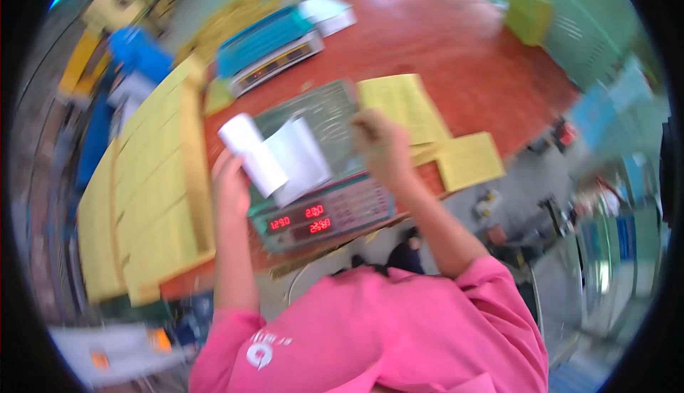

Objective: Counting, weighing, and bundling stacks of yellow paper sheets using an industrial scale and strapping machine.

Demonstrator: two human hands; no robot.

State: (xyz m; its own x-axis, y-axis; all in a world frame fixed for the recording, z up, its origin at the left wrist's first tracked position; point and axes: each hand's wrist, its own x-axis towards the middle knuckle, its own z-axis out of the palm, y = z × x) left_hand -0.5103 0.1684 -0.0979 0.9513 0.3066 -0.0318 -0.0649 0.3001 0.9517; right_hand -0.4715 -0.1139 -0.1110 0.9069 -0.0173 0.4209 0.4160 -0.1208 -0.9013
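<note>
My left hand (231, 183) grips the left edge of a folded white paper (260, 156), which looks like an opened packet or sheet with one flap turned back. The paper is over the front left part of the weighing plate (329, 119) of a digital scale with a lit red display (303, 223). My right hand (383, 143) is above the plate's right side with its fingers drawn together, blurred by motion. Whatever it pinches, if anything, I cannot make out. Beside it lie a stack of yellow envelopes or paper packets (402, 104) and a smaller yellow packet (470, 161).
Yellow cartons or stacked packets (153, 186) line the table's left side. A second scale with a teal tray (263, 40) stands at the back left, with white papers (328, 14) beside it. The red table (456, 44) has a yellow block (527, 14) at its far right.
</note>
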